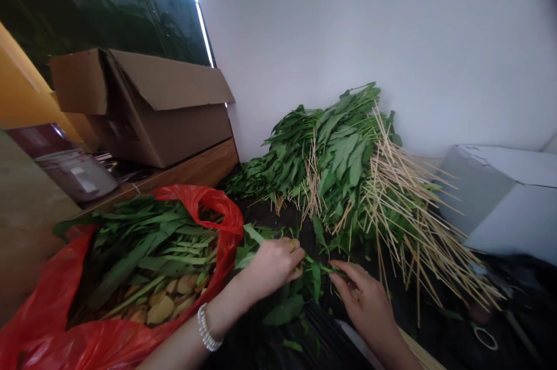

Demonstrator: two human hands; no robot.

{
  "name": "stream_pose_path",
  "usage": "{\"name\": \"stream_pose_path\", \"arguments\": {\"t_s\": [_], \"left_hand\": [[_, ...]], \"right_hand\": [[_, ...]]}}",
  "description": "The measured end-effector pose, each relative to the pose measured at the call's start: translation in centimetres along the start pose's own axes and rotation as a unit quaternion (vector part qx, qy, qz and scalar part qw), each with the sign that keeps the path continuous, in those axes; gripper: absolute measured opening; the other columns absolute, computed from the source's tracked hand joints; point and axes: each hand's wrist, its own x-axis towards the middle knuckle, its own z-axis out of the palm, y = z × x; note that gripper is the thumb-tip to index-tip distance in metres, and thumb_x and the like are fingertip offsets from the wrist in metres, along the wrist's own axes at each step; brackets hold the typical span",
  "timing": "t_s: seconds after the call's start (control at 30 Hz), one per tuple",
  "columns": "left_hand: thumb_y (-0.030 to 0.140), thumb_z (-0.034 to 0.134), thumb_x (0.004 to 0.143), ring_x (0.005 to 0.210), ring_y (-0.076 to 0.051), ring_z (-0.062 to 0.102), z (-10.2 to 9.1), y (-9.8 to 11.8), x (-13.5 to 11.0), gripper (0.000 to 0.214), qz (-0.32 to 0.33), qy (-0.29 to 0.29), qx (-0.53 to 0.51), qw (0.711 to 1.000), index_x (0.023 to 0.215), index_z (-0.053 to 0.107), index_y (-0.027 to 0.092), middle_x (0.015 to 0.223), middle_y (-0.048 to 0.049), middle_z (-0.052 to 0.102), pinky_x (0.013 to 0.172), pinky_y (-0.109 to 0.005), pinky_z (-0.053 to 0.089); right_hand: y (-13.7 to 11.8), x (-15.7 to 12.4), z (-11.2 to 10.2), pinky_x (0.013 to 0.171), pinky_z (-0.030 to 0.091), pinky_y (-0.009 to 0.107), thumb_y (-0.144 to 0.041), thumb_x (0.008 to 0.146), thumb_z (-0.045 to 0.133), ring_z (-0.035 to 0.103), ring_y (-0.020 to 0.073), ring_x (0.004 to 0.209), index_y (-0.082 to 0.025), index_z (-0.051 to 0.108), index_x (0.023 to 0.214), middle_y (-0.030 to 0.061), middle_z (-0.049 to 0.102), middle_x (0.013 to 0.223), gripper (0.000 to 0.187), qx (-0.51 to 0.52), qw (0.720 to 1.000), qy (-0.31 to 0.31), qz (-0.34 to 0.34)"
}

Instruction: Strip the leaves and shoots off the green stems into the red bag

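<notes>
Holds a slim, bright green leafy stem (319, 267) stretched between both hands, low above the near middle of a dark work surface (261, 213). Grips one end in the left hand (274, 263) with fingers curled closed, and pinches the other in the right hand (365, 294) with thumb and forefinger almost meeting. Wears a thin gold-coloured ring (291, 244) and a pale beaded bracelet (208, 328) on the left.

Just below the stem, loose dark green leaves (285, 309) beside crinkled black plastic (326, 332). Beyond the hands, at the surface's far edge, a high heap of broad-leaved green stalks (343, 144) near a plain white wall (270, 22), with thin, straight, straw-coloured sticks (409, 196) fanning toward the right edge.

Beside the left forearm, an open red plastic bag (232, 222), with long green leaves (143, 231) toward its far rim and flat yellowish-brown pieces (161, 309) toward its near rim. Behind the bag, a brown wooden desk (204, 167) bearing an open brown cardboard box (187, 132), and near its left end a translucent container (82, 176). Past the sticks, at the right edge, a large white box (500, 202).
</notes>
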Motion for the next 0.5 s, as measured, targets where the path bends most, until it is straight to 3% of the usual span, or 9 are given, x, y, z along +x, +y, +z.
{"name": "stream_pose_path", "arguments": {"t_s": [0.17, 0.27, 0.33, 0.4, 0.47, 0.5], "left_hand": [[0.019, 0.055, 0.079, 0.069, -0.017, 0.056, 0.3, 0.1, 0.0, 0.006, -0.05, 0.037, -0.072, 0.995, 0.073, 0.057, 0.017, 0.074, -0.0022, 0.059, 0.061, -0.026, 0.038], [0.015, 0.051, 0.075, 0.065, -0.015, 0.053, 0.4, -0.6, 0.3, 0.009, -0.128, 0.087, -0.205, 0.966, 0.067, 0.056, 0.017, 0.068, -0.0002, 0.056, 0.061, -0.024, 0.036], [0.016, 0.047, 0.075, 0.062, -0.013, 0.049, 0.0, -1.9, 0.4, 0.013, -0.214, 0.149, -0.325, 0.909, 0.065, 0.056, 0.017, 0.064, 0.0009, 0.054, 0.059, -0.023, 0.034], [0.02, 0.044, 0.079, 0.055, -0.011, 0.042, -0.7, -3.7, 0.3, 0.017, -0.298, 0.227, -0.432, 0.82, 0.066, 0.055, 0.016, 0.059, 0.0028, 0.047, 0.054, -0.021, 0.03], [0.028, 0.043, 0.085, 0.049, -0.01, 0.03, -1.6, -5.3, -0.1, 0.021, -0.342, 0.276, -0.51, 0.739, 0.07, 0.053, 0.017, 0.053, 0.0063, 0.033, 0.047, -0.02, 0.022], [0.034, 0.043, 0.087, 0.048, -0.009, 0.025, -2.1, -5.9, -0.3, 0.023, -0.347, 0.281, -0.539, 0.714, 0.074, 0.053, 0.017, 0.053, 0.0075, 0.027, 0.046, -0.02, 0.019]], "right_hand": [[-0.4, 0.1, -0.1, 0.07, 0.045, 0.028, -0.039, 0.092, 0.05, 0.062, 0.0182, 0.075, -0.023, 0.067, 0.083, 0.002, 0.067, 0.076, 0.025, 0.019, 1.0, -0.01, 0.003], [-0.8, 0.0, -0.3, 0.066, 0.041, 0.027, -0.042, 0.093, 0.046, 0.058, 0.0164, 0.066, -0.022, 0.064, 0.075, -0.0004, 0.059, 0.064, 0.033, 0.066, 0.996, -0.039, 0.043], [-0.8, 0.1, -0.5, 0.064, 0.04, 0.026, -0.047, 0.093, 0.045, 0.055, 0.0153, 0.061, -0.021, 0.061, 0.071, -0.0019, 0.054, 0.058, 0.037, 0.117, 0.988, -0.049, 0.092], [-0.6, 0.4, -0.7, 0.062, 0.039, 0.025, -0.051, 0.091, 0.046, 0.052, 0.0142, 0.058, -0.021, 0.056, 0.065, -0.0032, 0.05, 0.055, 0.041, 0.181, 0.971, -0.056, 0.144], [-0.4, 0.6, -0.9, 0.064, 0.04, 0.025, -0.055, 0.089, 0.047, 0.051, 0.0136, 0.059, -0.022, 0.05, 0.06, -0.0037, 0.048, 0.054, 0.044, 0.241, 0.952, -0.054, 0.182], [-0.4, 0.7, -0.9, 0.066, 0.04, 0.025, -0.056, 0.089, 0.048, 0.051, 0.0137, 0.06, -0.022, 0.049, 0.059, -0.0036, 0.047, 0.054, 0.045, 0.264, 0.944, -0.05, 0.192]]}}
